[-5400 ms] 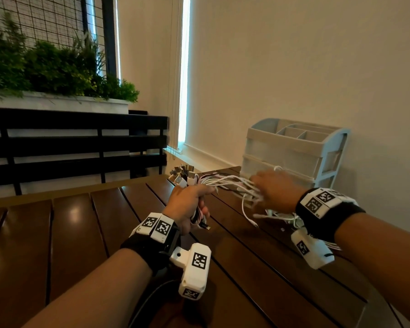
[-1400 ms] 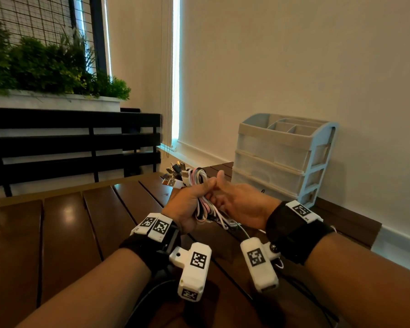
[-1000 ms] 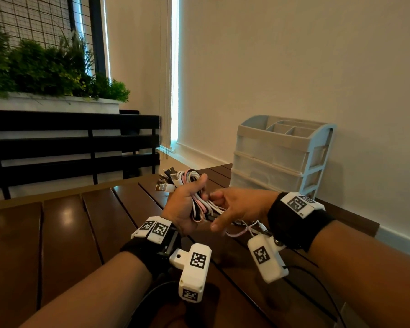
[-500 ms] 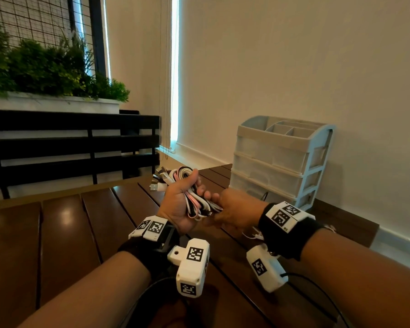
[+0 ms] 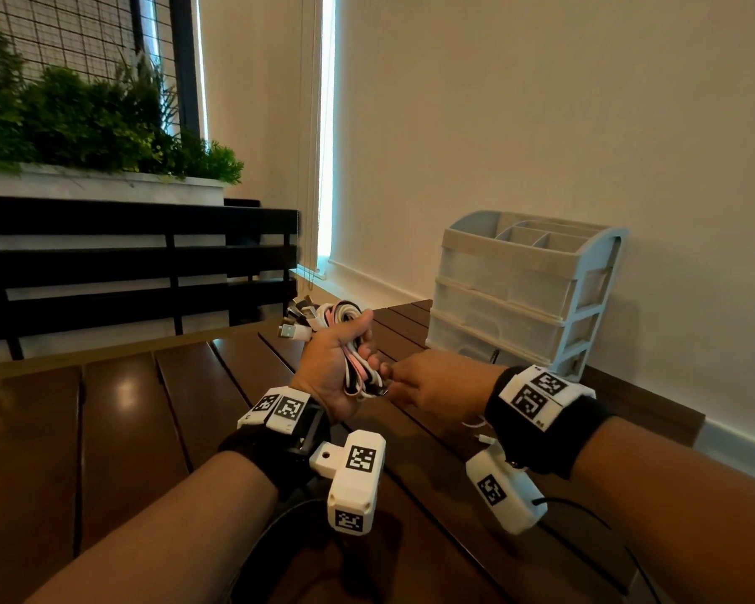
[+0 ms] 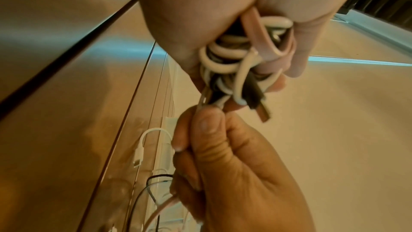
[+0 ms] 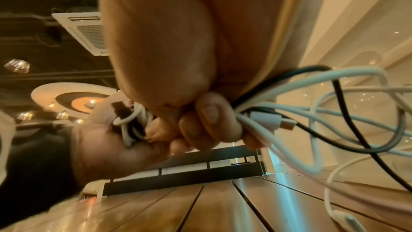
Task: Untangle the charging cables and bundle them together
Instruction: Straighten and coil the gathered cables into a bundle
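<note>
Nearest: two forearms over the dark slatted worktop (image 5: 118, 433), each wrist strapped with a marker-tagged camera.

Left hand (image 5: 330, 368): raised above the worktop, thumb up, fingers curled tight round a folded bundle of charging cables (image 5: 352, 342). White, pink and black strands are looped together. USB plugs (image 5: 295, 326) fan out of the top of the fist, away from the person. The bundle's long axis runs roughly upright through the fist, tipped slightly away at the top.

Right hand (image 5: 432, 383): just right of the left and slightly lower, its fingertips at the bundle's lower end. The left wrist view shows thumb and forefinger (image 6: 207, 126) pinching a strand where it leaves the fist. The right wrist view shows the other fingers closed over several loose tails (image 7: 312, 112), white and black, one with a white plug (image 7: 268, 119).

Loose ends: the tails trail down and rightward to the worktop; a white connector (image 5: 484, 439) lies beneath the right wrist.

Relation governing the next move, as judged: the unbundled length lies below and right of the left fist, already in the right hand, so the right hand is placed to fold or wrap it up onto the bundle while the left anchors.

Beyond: a pale drawer organiser (image 5: 524, 289) against the wall; a black slatted bench back (image 5: 127, 263); a planter of greenery (image 5: 83, 124).
</note>
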Tool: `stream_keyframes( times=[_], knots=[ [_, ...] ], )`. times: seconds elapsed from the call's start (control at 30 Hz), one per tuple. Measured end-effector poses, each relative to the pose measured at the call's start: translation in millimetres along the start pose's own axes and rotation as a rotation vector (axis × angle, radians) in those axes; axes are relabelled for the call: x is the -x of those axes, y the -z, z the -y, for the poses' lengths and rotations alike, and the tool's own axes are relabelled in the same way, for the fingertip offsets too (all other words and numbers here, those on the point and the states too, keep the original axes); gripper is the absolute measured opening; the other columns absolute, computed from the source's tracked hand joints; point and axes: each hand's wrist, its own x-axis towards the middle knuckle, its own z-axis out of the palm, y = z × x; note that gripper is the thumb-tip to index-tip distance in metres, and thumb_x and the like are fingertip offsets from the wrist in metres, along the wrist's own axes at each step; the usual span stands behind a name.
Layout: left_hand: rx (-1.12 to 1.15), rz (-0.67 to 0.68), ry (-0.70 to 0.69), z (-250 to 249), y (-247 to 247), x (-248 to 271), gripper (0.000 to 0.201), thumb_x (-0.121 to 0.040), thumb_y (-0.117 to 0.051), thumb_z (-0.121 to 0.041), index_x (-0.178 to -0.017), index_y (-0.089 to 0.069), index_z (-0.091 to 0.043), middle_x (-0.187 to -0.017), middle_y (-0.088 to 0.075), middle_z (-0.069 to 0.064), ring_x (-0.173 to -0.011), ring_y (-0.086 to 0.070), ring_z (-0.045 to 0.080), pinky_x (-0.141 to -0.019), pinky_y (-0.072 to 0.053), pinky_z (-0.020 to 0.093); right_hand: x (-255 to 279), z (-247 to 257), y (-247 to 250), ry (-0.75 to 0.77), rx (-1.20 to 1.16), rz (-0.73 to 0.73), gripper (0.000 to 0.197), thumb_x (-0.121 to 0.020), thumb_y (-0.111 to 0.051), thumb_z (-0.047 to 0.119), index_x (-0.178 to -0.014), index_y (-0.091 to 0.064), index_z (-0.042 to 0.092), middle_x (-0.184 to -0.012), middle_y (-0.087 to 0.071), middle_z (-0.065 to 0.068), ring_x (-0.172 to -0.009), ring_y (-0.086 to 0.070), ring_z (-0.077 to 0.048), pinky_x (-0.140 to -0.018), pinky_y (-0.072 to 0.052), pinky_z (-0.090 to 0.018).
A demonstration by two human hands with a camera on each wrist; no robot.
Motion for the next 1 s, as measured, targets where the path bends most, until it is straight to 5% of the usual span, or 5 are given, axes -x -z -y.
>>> stream_keyframes(
  times=[0.23,0.4,0.53,0.73,1.0],
  knots=[
    [0.026,-0.005,0.027,0.6,-1.1,2.1,0.028,-0.081,-0.064,-0.031,-0.063,-0.053,-0.012,-0.048,-0.039,-0.002,-0.039,-0.04,0.013,-0.048,-0.042,0.025,13.4,-10.1,6.7,-0.048,-0.12,0.203,0.028,-0.1,-0.04,0.04,-0.085,-0.054,0.021,-0.08,-0.066,-0.004,-0.081,-0.063,-0.022,-0.081,-0.045,-0.03],
    [0.06,-0.012,0.012,0.7,-2.2,3.0,0.029,-0.08,-0.064,-0.031,-0.063,-0.052,-0.011,-0.047,-0.042,0.0,-0.04,-0.046,0.014,-0.05,-0.047,0.025,11.9,-11.1,0.1,-0.034,0.129,0.013,0.028,-0.1,-0.04,0.04,-0.104,-0.058,0.019,-0.084,-0.06,-0.001,-0.078,-0.057,-0.019,-0.074,-0.046,-0.036],
    [0.135,0.012,0.04,5.1,-3.8,4.7,0.034,-0.091,-0.057,-0.032,-0.068,-0.055,-0.007,-0.055,-0.061,0.01,-0.058,-0.067,0.026,-0.071,-0.059,0.042,13.3,-12.6,-4.9,-0.011,0.225,-0.051,0.024,-0.099,-0.042,0.039,-0.095,-0.056,0.02,-0.083,-0.058,0.0,-0.077,-0.056,-0.017,-0.072,-0.043,-0.031],
    [0.036,-0.104,0.087,9.5,-6.6,5.8,0.032,-0.086,-0.064,-0.031,-0.066,-0.054,-0.008,-0.048,-0.044,0.002,-0.037,-0.048,0.015,-0.048,-0.052,0.027,12.7,-17.1,-13.8,0.004,0.237,-0.066,0.016,-0.097,-0.048,0.024,-0.107,-0.058,0.017,-0.08,-0.06,0.002,-0.073,-0.058,-0.016,-0.065,-0.045,-0.027],
    [-0.005,-0.114,0.1,12.5,-8.5,4.3,0.027,-0.088,-0.059,-0.018,-0.064,-0.055,-0.007,-0.046,-0.046,0.003,-0.04,-0.05,0.015,-0.052,-0.053,0.026,17.4,-15.9,-14.7,0.046,0.268,-0.095,0.022,-0.1,-0.043,0.034,-0.1,-0.056,0.016,-0.079,-0.057,0.0,-0.069,-0.053,-0.015,-0.064,-0.042,-0.027]
  ],
)
